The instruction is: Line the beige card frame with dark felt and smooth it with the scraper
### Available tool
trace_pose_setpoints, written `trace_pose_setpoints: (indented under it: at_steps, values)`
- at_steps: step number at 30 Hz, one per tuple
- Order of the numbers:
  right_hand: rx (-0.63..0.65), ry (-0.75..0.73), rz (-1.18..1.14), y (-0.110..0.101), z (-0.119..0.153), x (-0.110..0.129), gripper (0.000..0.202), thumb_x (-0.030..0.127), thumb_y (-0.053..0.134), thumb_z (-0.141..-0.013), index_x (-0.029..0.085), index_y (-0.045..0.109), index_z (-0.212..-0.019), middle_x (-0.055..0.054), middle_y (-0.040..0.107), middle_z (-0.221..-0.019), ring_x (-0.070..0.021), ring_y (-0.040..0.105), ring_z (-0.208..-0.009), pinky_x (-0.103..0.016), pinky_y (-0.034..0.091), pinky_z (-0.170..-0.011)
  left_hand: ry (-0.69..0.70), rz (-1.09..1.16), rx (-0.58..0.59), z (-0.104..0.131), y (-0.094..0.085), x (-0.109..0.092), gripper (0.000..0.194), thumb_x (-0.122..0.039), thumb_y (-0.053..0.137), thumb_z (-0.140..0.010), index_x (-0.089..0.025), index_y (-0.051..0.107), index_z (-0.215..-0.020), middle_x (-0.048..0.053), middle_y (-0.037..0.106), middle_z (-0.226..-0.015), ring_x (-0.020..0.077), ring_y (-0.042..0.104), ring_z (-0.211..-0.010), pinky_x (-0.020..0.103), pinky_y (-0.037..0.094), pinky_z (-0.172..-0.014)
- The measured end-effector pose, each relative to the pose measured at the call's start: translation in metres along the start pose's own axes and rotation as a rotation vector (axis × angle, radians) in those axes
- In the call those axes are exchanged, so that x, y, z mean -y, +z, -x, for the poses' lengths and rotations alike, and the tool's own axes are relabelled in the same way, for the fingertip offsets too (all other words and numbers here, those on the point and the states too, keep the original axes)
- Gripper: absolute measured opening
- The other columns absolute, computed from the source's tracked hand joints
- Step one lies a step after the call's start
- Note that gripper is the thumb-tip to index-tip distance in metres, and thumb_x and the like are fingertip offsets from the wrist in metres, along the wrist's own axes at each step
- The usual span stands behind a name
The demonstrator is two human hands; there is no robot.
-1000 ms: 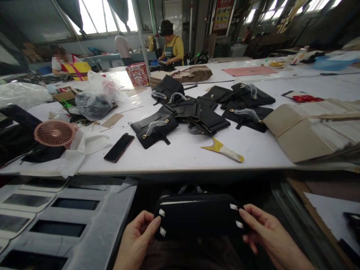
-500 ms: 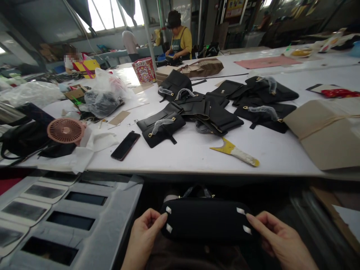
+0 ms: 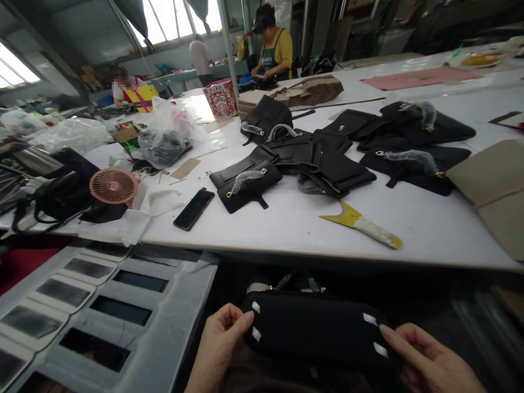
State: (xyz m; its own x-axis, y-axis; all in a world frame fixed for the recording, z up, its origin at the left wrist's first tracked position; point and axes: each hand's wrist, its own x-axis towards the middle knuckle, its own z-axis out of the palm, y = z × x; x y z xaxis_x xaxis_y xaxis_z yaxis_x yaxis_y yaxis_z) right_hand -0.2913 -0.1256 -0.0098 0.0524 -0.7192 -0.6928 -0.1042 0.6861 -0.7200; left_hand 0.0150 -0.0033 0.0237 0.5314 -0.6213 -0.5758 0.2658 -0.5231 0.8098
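A black handbag (image 3: 317, 330) lies across my lap, its flat, round-cornered side facing up with white tabs near both ends. Its wrapped handle with gold fittings shows at the far edge. My left hand (image 3: 223, 338) pinches the bag's left end between thumb and fingers. At the opposite end my right hand (image 3: 421, 352) grips the edge the same way, thumb on top. The fingers beneath the bag are partly hidden. On the white table beyond lie several black bag pieces (image 3: 249, 185), some with plastic-wrapped handles.
A yellow tool with a white-wrapped handle (image 3: 362, 224) and a phone (image 3: 194, 209) lie near the table's front edge (image 3: 286, 252). Left are a pink fan (image 3: 114, 186) and a grey board (image 3: 164, 322) bearing pale-edged panels. Across the room a person in yellow (image 3: 282, 52) works.
The view has turned slightly left and tilted, so the table's contents appear shifted right. Both hands keep hold of the handbag, which looks a little more tilted.
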Motion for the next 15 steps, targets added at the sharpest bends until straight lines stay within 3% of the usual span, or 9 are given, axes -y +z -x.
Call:
trace_pose_setpoints:
  at_steps: [3,7,15]
  values:
    - [0.040,-0.028,-0.023,0.007,0.011,0.014,0.054,0.062,0.080,-0.060,0.017,0.051,-0.061,0.007,0.041,-0.053,-0.0051,0.032,-0.045,-0.018,0.028,-0.040,0.013,-0.025,-0.035,-0.002,0.000,0.004,0.053,-0.062,0.080,-0.055,-0.017,0.052,-0.057,-0.006,0.039,-0.050,0.0077,0.028,-0.050,0.019,0.021,-0.045]
    - [0.054,-0.073,-0.057,0.016,0.021,0.028,0.056,0.062,0.081,-0.058,0.018,0.047,-0.060,0.008,0.039,-0.051,-0.0042,0.030,-0.043,-0.018,0.024,-0.039,0.022,-0.031,-0.034,-0.005,-0.001,0.009,0.053,-0.063,0.080,-0.056,-0.017,0.053,-0.056,-0.006,0.039,-0.049,0.0073,0.028,-0.048,0.019,0.022,-0.043]
    - [0.064,-0.094,-0.095,0.014,0.020,0.023,0.053,0.059,0.080,-0.062,0.018,0.047,-0.062,0.008,0.041,-0.053,-0.0040,0.030,-0.043,-0.018,0.025,-0.038,0.009,-0.057,-0.044,-0.008,-0.002,0.010,0.058,-0.068,0.080,-0.051,-0.017,0.052,-0.054,-0.007,0.035,-0.049,0.0064,0.024,-0.048,0.020,0.022,-0.044]
